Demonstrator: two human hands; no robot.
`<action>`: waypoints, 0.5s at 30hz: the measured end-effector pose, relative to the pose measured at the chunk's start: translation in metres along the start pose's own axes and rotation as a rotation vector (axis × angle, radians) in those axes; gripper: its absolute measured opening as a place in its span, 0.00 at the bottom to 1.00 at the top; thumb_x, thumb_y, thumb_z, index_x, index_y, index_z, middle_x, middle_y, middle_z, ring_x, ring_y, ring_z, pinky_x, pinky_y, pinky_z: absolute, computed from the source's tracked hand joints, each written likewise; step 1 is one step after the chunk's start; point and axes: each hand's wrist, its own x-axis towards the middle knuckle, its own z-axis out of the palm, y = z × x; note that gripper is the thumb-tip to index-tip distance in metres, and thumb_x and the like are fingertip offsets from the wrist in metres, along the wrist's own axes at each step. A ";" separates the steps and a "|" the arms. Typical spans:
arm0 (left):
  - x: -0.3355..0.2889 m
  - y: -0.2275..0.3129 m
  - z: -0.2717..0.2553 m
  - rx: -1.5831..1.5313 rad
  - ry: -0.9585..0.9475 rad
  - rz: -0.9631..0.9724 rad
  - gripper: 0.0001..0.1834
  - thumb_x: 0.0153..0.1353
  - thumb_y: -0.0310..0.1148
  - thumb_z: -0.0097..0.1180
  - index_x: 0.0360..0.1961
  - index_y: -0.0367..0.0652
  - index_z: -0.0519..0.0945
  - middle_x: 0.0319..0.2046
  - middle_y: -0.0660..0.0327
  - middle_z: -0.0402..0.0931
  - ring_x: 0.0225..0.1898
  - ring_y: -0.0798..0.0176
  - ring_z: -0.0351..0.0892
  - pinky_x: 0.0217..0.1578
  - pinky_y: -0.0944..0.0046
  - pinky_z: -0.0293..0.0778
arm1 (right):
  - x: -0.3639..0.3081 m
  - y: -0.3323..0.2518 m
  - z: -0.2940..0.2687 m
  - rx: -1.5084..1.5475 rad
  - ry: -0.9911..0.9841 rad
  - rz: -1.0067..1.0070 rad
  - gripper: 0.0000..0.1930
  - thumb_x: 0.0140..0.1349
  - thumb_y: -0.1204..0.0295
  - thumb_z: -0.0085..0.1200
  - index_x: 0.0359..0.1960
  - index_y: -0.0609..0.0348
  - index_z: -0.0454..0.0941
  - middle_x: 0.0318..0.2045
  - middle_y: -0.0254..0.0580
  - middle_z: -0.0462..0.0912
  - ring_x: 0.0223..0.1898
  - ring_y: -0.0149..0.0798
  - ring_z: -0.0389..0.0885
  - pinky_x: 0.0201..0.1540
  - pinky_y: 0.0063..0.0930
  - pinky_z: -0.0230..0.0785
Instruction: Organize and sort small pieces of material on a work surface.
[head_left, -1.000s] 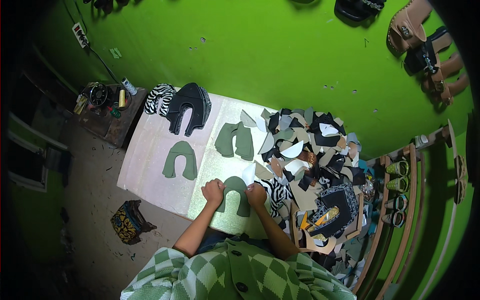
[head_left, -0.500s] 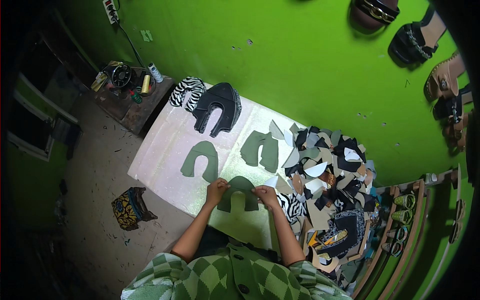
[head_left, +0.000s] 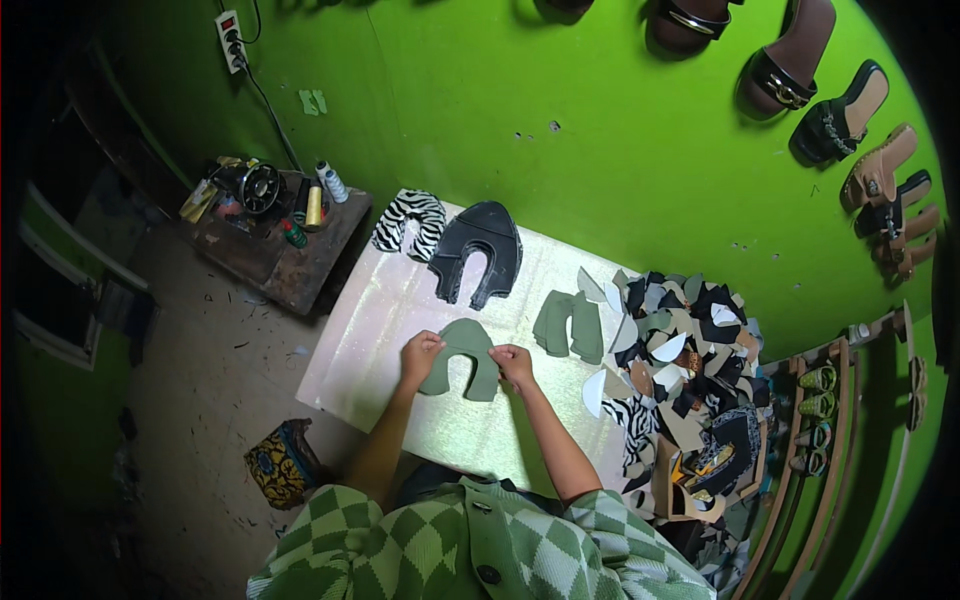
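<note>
Both hands hold an olive-green U-shaped shoe-upper piece [head_left: 466, 337] by its sides, over the table with its curved end facing away from me. My left hand [head_left: 421, 361] pinches its left edge. On the opposite edge are the closed fingertips of my right hand [head_left: 514, 368]. Farther back lies a stack of black U-shaped pieces [head_left: 503, 237], beside zebra-striped U-shaped pieces [head_left: 430, 222]. To the right rest several more green pieces [head_left: 586, 330], overlapping. Whether another green piece lies directly under the held one, I cannot tell.
A big heap of material offcuts [head_left: 690, 350] covers the table's [head_left: 350, 345] right side. Back left, a sewing machine [head_left: 258, 188] and thread spools stand on a wooden stand [head_left: 285, 262]. A patterned bag [head_left: 283, 468] sits on the floor. Sandals [head_left: 783, 75] hang on the green wall.
My hands have carried the green piece away from me and slightly left, toward where another green piece lay; that one no longer shows separately. The whole view has shifted too.
</note>
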 end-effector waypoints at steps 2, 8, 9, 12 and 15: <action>0.011 0.005 0.007 0.025 -0.037 0.018 0.08 0.52 0.31 0.62 0.31 0.40 0.77 0.23 0.58 0.80 0.25 0.67 0.79 0.28 0.68 0.72 | 0.019 0.015 0.000 -0.055 0.106 -0.093 0.09 0.54 0.69 0.60 0.31 0.61 0.79 0.22 0.32 0.80 0.23 0.24 0.76 0.24 0.21 0.70; 0.025 -0.019 0.007 0.186 -0.013 0.087 0.09 0.52 0.33 0.61 0.31 0.41 0.77 0.24 0.56 0.80 0.26 0.59 0.80 0.28 0.63 0.73 | 0.026 0.008 0.025 -0.482 0.394 -0.248 0.09 0.50 0.69 0.61 0.28 0.61 0.80 0.21 0.39 0.81 0.23 0.31 0.78 0.30 0.25 0.70; 0.024 -0.017 0.010 0.209 -0.013 0.102 0.08 0.52 0.32 0.61 0.30 0.41 0.76 0.23 0.55 0.79 0.26 0.55 0.80 0.28 0.61 0.73 | 0.024 0.007 0.025 -0.543 0.422 -0.281 0.09 0.50 0.69 0.61 0.28 0.61 0.80 0.21 0.41 0.81 0.23 0.33 0.79 0.29 0.27 0.70; 0.020 -0.004 0.013 0.306 -0.009 0.151 0.07 0.53 0.29 0.59 0.31 0.39 0.75 0.22 0.55 0.78 0.24 0.57 0.79 0.26 0.63 0.72 | 0.019 0.005 0.027 -0.634 0.458 -0.352 0.08 0.51 0.68 0.59 0.28 0.61 0.79 0.20 0.45 0.80 0.23 0.39 0.79 0.28 0.30 0.69; 0.015 0.007 0.010 0.347 0.009 0.175 0.07 0.52 0.30 0.59 0.31 0.41 0.75 0.25 0.56 0.77 0.27 0.55 0.78 0.27 0.59 0.71 | 0.014 0.006 0.032 -0.622 0.508 -0.378 0.09 0.52 0.68 0.59 0.29 0.61 0.78 0.20 0.43 0.79 0.22 0.40 0.78 0.28 0.31 0.69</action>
